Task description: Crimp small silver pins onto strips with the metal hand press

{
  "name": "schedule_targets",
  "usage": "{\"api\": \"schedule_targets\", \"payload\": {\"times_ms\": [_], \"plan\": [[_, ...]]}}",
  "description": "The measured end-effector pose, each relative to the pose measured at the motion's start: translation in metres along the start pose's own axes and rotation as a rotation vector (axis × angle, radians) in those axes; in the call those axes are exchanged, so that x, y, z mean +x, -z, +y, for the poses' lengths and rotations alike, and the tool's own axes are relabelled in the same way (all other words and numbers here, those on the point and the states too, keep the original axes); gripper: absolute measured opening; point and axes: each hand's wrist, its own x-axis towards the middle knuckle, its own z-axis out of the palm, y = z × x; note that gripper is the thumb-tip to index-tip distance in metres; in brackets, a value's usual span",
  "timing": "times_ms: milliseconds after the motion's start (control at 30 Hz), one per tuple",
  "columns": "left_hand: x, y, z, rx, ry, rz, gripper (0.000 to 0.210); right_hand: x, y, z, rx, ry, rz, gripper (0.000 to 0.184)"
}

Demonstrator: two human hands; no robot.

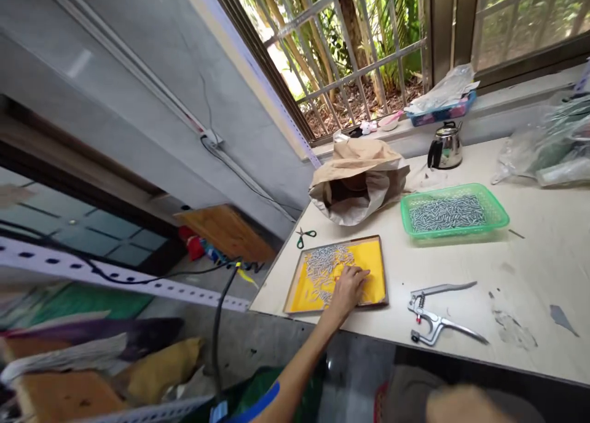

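My left hand [349,286] reaches into a shallow rectangular tray [385,275] with a yellow bottom. Its fingers are bent down against the tray, and a small yellow lump [338,270] shows at the fingertips; what they hold, if anything, is hidden. Many small silvery metal pieces [322,262] lie in the tray, mostly to the left of the hand. Down at the bottom edge, my right hand [465,404] is a blur over my lap, its fingers not readable. Nearest to it on the table lie metal hand pliers [433,321] with spread handles.
A green plastic basket [500,217] of similar metal pieces [449,214] stands right of an open brown paper bag [354,165]. Green-handled scissors [302,237] lie behind the tray. A metal kettle [447,146] and plastic bags [553,140] sit farther back. The table's front edge runs just before the tray.
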Motion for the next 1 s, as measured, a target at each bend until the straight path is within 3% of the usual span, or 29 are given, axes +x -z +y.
{"api": "schedule_targets", "payload": {"times_ms": [33, 100, 167, 233, 333, 433, 533, 633, 767, 1000], "plan": [[0.002, -0.001, 0.001, 0.015, -0.01, -0.039, 0.028, -0.003, 0.005, 0.003, 0.062, -0.069, -0.145, 0.043], [0.007, -0.003, 0.003, 0.05, -0.017, -0.11, 0.027, -0.019, 0.011, 0.007, 0.287, -0.333, -0.573, 0.032], [0.011, -0.005, 0.003, 0.066, -0.008, -0.17, 0.024, -0.044, 0.015, 0.008, 0.455, -0.581, -0.919, 0.024], [0.013, -0.005, 0.003, 0.048, 0.014, -0.198, 0.023, -0.07, 0.017, 0.005, 0.517, -0.667, -1.055, 0.021], [0.012, 0.002, 0.008, -0.074, 0.101, -0.135, 0.021, -0.095, 0.018, -0.001, 0.525, -0.628, -1.107, 0.016], [0.003, 0.012, 0.031, -0.404, 0.266, -0.041, 0.015, -0.096, 0.017, -0.002, 0.569, -0.602, -1.148, 0.019], [-0.011, 0.016, 0.069, -0.827, 0.508, -0.09, 0.019, -0.086, 0.018, 0.002, 0.586, -0.538, -1.135, 0.025], [-0.026, 0.009, 0.105, -1.069, 0.684, -0.158, 0.029, -0.077, 0.021, 0.002, 0.541, -0.457, -1.092, 0.028], [-0.038, -0.007, 0.128, -1.181, 0.824, -0.175, 0.034, -0.074, 0.025, -0.001, 0.525, -0.426, -1.072, 0.031], [-0.034, -0.018, 0.127, -1.163, 0.858, -0.199, 0.037, -0.075, 0.024, 0.0, 0.534, -0.434, -1.083, 0.031]]}}
